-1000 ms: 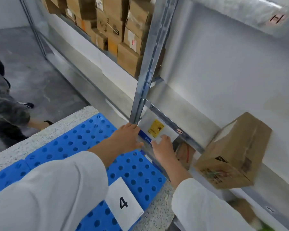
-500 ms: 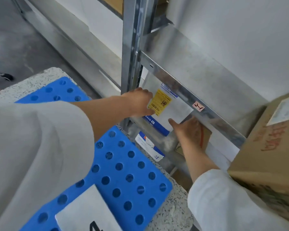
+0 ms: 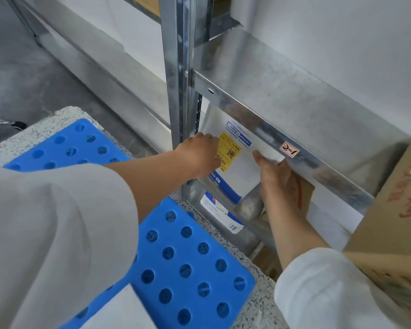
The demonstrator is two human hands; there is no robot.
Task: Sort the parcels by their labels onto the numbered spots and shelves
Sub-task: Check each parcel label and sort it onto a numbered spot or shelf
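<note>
A flat white mailer parcel (image 3: 243,172) with a yellow label and a blue edge sits partly under the metal shelf beam marked 2-1 (image 3: 289,149). My left hand (image 3: 201,154) grips its left edge beside the yellow label. My right hand (image 3: 274,178) holds its right side, thumb on top, fingers under it. The far end of the mailer is hidden beneath the beam. A second white mailer (image 3: 220,211) lies on a lower level, below the first.
A grey upright post (image 3: 178,74) stands just left of the opening. A brown carton (image 3: 389,224) juts out on the right. A smaller brown box (image 3: 304,195) sits behind my right hand. The blue perforated pallet (image 3: 188,257) with a white number sheet lies below.
Both hands have pushed the white mailer further in under the 2-1 beam. The camera has moved closer and lower toward the shelf.
</note>
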